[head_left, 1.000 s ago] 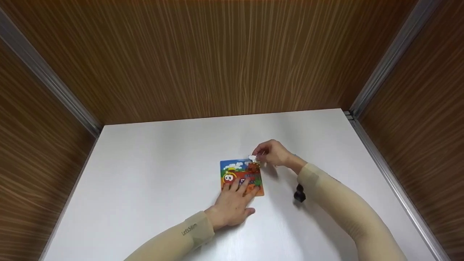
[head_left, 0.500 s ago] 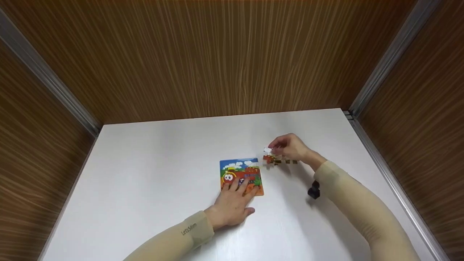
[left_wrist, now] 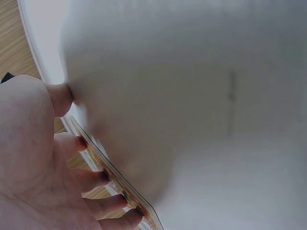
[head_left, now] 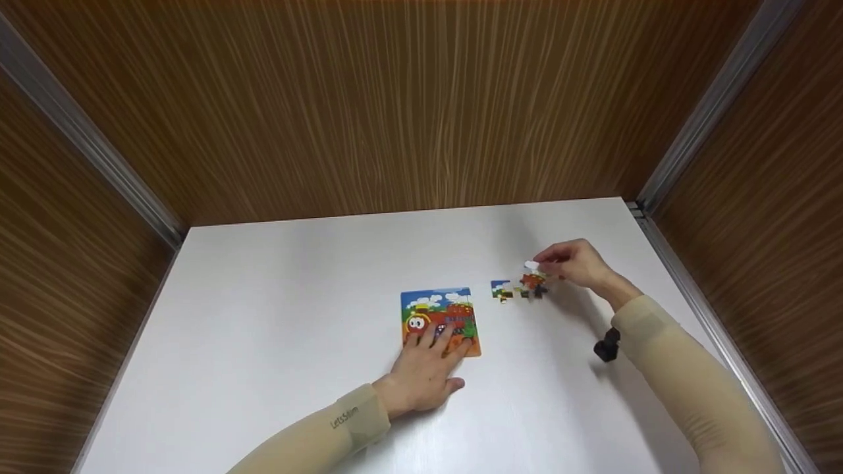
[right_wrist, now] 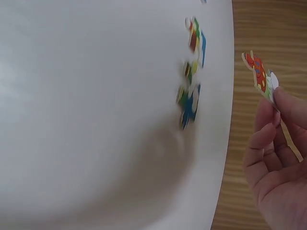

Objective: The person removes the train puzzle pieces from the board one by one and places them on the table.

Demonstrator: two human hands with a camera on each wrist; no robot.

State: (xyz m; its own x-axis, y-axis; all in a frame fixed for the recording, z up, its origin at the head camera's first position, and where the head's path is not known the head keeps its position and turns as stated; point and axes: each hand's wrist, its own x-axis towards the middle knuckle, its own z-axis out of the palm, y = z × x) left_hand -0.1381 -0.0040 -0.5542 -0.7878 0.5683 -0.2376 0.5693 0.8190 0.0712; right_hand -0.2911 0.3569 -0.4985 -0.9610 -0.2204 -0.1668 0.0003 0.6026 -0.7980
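My left hand (head_left: pixel 421 376) lies with spread fingers on the lower part of a square picture puzzle (head_left: pixel 454 313) showing a red train with eyes. In the left wrist view its fingertips rest on the puzzle (left_wrist: pixel 118 175), seen edge-on. My right hand (head_left: pixel 579 264) is raised off to the right, pinching a puzzle piece (right_wrist: pixel 260 74) between thumb and fingers. The piece has red, yellow and white print. Loose puzzle pieces (head_left: pixel 502 288) lie on the table below and left of that hand. A thin pale edge (right_wrist: pixel 291 141) shows behind the right fingers.
The white table (head_left: pixel 283 316) extends around the puzzle. Wood-grain panels (head_left: pixel 408 112) rise behind it and at both sides, joined by metal corner rails (head_left: pixel 705 99). A small black device (head_left: pixel 606 347) hangs at the right wrist.
My right hand has moved right, away from the puzzle, with the piece between its fingers. Loose pieces have come into view beneath it. My left hand has stayed on the puzzle.
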